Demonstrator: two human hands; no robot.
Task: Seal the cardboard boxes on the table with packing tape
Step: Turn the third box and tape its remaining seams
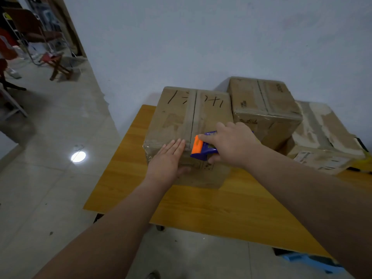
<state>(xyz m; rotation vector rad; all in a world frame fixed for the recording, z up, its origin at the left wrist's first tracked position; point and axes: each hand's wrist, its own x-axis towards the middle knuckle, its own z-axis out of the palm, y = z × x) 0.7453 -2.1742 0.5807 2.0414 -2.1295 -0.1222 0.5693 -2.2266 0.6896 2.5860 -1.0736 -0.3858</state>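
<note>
- Counted on the yellow wooden table (201, 202): three cardboard boxes, one tape dispenser, two hands.
- Near box (177, 119) toward the table's 11 o'clock corner, flaps closed, contents hidden; black handwriting on top, a strip of tape along the centre seam, clear tape wrapped over the near left edge.
- Second box (261, 101) at 2 o'clock from the near box, just beside it, closed and taped along its seam; contents hidden.
- Third box (326, 133) at 3 o'clock, lower and flatter, top surface torn in pale patches, closed; seems to carry part of the second box, though the contact is hard to make out.
- Left hand (169, 160) flat on the near box's near top edge, fingers straight and pressed together, thumb down the front face.
- Right hand (231, 143) curled round the blue and orange tape dispenser (202, 148), orange end against the box top at the near end of the seam, just beside the left fingertips.
- One small wooden stool (58, 65) on the floor at 10 o'clock, well apart from the table.
</note>
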